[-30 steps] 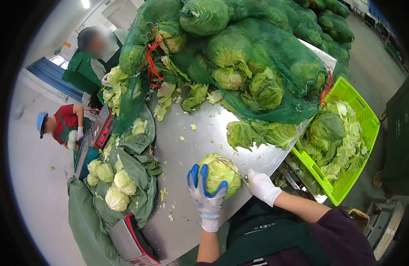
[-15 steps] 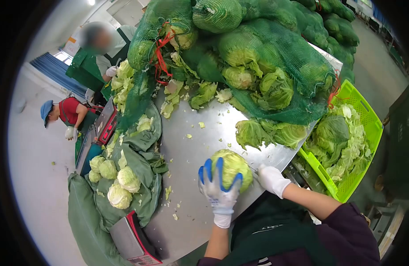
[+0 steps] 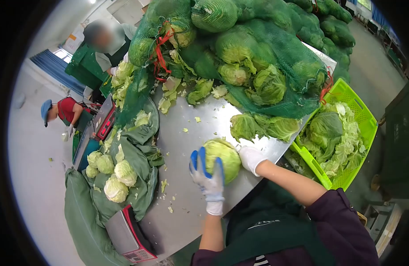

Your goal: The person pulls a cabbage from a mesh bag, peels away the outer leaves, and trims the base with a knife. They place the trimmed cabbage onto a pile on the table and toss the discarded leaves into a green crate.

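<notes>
On the metal table (image 3: pixel 178 150), the left hand (image 3: pixel 207 179) is gripping a cabbage (image 3: pixel 224 159) with spread fingers; whether the right hand (image 3: pixel 252 159) beside it is holding anything, I cannot tell. Probably firm, weighty and prone to rolling, it is needing broad side support.

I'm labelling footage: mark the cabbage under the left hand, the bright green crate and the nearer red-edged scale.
Cabbage (image 3: pixel 230 161): head view, bare right side.
Bright green crate (image 3: pixel 356 104): head view, perforated far wall.
Red-edged scale (image 3: pixel 121 235): head view, grey top.
</notes>
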A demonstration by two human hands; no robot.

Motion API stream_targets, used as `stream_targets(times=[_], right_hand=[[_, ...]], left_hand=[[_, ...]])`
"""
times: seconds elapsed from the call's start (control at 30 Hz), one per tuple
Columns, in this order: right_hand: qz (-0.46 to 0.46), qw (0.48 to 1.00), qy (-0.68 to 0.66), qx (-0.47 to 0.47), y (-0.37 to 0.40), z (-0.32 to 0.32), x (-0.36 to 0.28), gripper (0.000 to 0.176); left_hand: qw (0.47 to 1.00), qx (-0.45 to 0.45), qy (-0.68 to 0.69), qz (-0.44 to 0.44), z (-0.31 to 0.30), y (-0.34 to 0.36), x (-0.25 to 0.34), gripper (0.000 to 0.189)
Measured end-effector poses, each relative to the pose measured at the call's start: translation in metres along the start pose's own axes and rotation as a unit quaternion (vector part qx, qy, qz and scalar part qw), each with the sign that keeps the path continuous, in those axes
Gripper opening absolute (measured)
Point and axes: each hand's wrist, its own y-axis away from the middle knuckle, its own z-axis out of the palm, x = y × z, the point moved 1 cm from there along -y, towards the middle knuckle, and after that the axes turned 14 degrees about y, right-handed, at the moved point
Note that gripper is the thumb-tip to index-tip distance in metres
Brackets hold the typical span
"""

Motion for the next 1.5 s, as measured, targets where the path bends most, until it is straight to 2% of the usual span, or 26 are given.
stream_targets(times=[0.07,0.13,0.2,0.23,0.27,0.37,0.4,0.47,0.5,0.57,0.6,0.67,0.7,0.77,0.8,0.93,0.97,1.0,1.1,1.17,1.23,1.27,1.33,1.4,1.43,1.5], right_hand=[[0.087,0.991,-0.085,0.052,0.005,0.002,0.009,0.022],[0.123,0.99,-0.058,0.021,0.018,-0.011,0.005,0.025],[0.109,0.982,-0.113,-0.103,0.018,0.004,0.01,0.028],[0.116,0.957,-0.253,-0.077,0.022,0.011,0.007,0.028],[0.113,0.957,-0.254,-0.076,0.02,0.018,0.006,0.028],[0.09,0.901,-0.417,-0.076,0.015,0.021,-0.004,0.049],[0.086,0.903,-0.416,-0.071,0.011,0.013,-0.007,0.049],[0.047,0.956,-0.291,-0.004,0.006,-0.006,-0.008,0.05],[0.045,0.957,-0.288,-0.003,0.006,-0.015,-0.008,0.05],[-0.001,0.964,-0.214,0.156,0.004,-0.037,-0.01,0.028],[-0.005,0.965,-0.212,0.155,0.003,-0.045,-0.013,0.028],[-0.008,0.989,-0.064,0.136,0.004,-0.055,-0.018,0.028],[0.0,0.986,-0.028,0.164,0.0,-0.048,-0.018,0.028],[0.042,0.983,0.013,0.179,-0.027,-0.036,0.001,0.026],[0.083,0.978,0.049,0.184,-0.039,-0.029,0.013,0.025],[0.154,0.987,0.032,0.029,-0.08,-0.034,0.08,0.024],[0.168,0.984,0.032,0.058,-0.094,-0.014,0.104,0.036],[0.165,0.984,0.034,0.062,-0.092,-0.024,0.102,0.036],[0.141,0.985,-0.004,0.099,-0.055,-0.041,0.074,0.053],[0.092,0.968,-0.186,0.144,-0.017,-0.056,0.039,0.044],[0.039,0.96,-0.254,0.111,0.01,-0.028,0.017,0.033],[-0.036,0.939,-0.307,0.148,0.031,-0.047,-0.009,0.031],[-0.006,0.951,-0.302,0.064,0.044,-0.036,-0.028,0.04],[-0.069,0.963,-0.18,0.187,0.046,-0.022,-0.039,0.048],[-0.068,0.963,-0.181,0.187,0.046,-0.023,-0.043,0.048],[-0.035,0.988,-0.086,0.127,0.047,-0.032,-0.049,0.059]], left_hand=[[0.98,-0.023,-0.165,0.107,0.008,0.031,0.024,0.049],[0.984,-0.025,-0.135,0.109,-0.001,0.058,0.001,0.06],[0.997,-0.02,0.06,0.053,-0.02,0.07,-0.013,0.066],[0.991,-0.038,0.125,0.019,-0.03,0.069,-0.018,0.074],[0.958,-0.013,0.279,-0.069,-0.034,0.073,-0.028,0.071],[0.924,-0.004,0.368,-0.101,-0.051,0.052,-0.026,0.062],[0.928,-0.008,0.366,-0.062,-0.053,0.043,-0.03,0.056],[0.93,-0.011,0.367,-0.017,-0.058,0.024,-0.035,0.052],[0.926,-0.008,0.375,-0.05,-0.06,0.011,-0.029,0.051],[0.915,-0.02,0.381,-0.129,-0.058,-0.018,0.003,0.05],[0.943,-0.019,0.319,-0.09,-0.049,-0.032,0.012,0.05],[0.985,-0.121,0.116,-0.037,-0.021,-0.051,-0.009,0.049],[0.985,-0.119,0.117,-0.036,-0.016,-0.051,-0.018,0.049],[0.982,-0.178,-0.048,0.03,-0.004,-0.055,-0.026,0.049],[0.982,-0.179,-0.048,0.026,0.0,-0.049,-0.022,0.049],[0.977,-0.161,-0.108,0.086,-0.001,-0.024,-0.01,0.052],[0.984,-0.144,-0.079,0.068,-0.007,-0.02,-0.016,0.053],[0.99,-0.124,-0.05,0.048,-0.013,-0.02,-0.02,0.055],[0.995,-0.084,-0.047,-0.017,-0.042,-0.022,-0.015,0.065],[0.995,-0.08,-0.048,-0.028,-0.057,-0.032,-0.008,0.066],[0.97,-0.089,-0.138,-0.181,-0.066,-0.036,-0.011,0.065],[0.969,-0.087,-0.141,-0.182,-0.067,-0.033,-0.016,0.065],[0.977,-0.04,-0.209,-0.023,-0.068,-0.029,-0.032,0.063],[0.984,0.0,-0.176,0.009,-0.061,-0.022,-0.038,0.063],[0.989,0.042,-0.14,0.038,-0.056,-0.018,-0.037,0.063],[0.991,0.029,-0.13,0.016,-0.045,-0.018,-0.024,0.064]])
